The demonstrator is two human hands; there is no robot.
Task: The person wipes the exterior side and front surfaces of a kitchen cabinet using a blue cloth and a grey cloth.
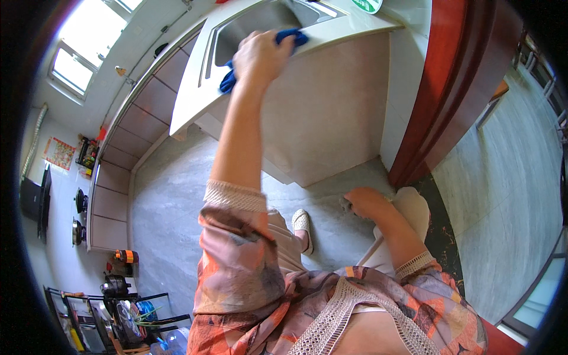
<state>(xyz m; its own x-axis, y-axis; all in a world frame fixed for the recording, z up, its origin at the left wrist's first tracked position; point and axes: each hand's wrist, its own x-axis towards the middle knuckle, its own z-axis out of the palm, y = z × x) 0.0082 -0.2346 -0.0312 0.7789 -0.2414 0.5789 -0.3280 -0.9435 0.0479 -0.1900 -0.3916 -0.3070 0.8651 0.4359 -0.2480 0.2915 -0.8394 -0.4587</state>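
Observation:
My left hand [262, 55] reaches forward to the front rim of a stainless steel sink [235, 35]. It presses a dark blue cloth [290, 37] onto the white countertop [188, 100]; parts of the cloth stick out on both sides of the hand. Lower down, near my right knee, my right hand [366, 203] is curled around a small grey thing [345, 204], whose kind I cannot tell. A round green and white object [367, 5] lies on the counter behind the sink's right side.
Below the counter is a beige panel [328, 106], with a dark red door frame [435, 93] to its right. Lower cabinets [142, 115] curve along the left. A black metal rack [88, 306] with kitchen items stands at the lower left. My foot in a white shoe [301, 222] is on the grey floor.

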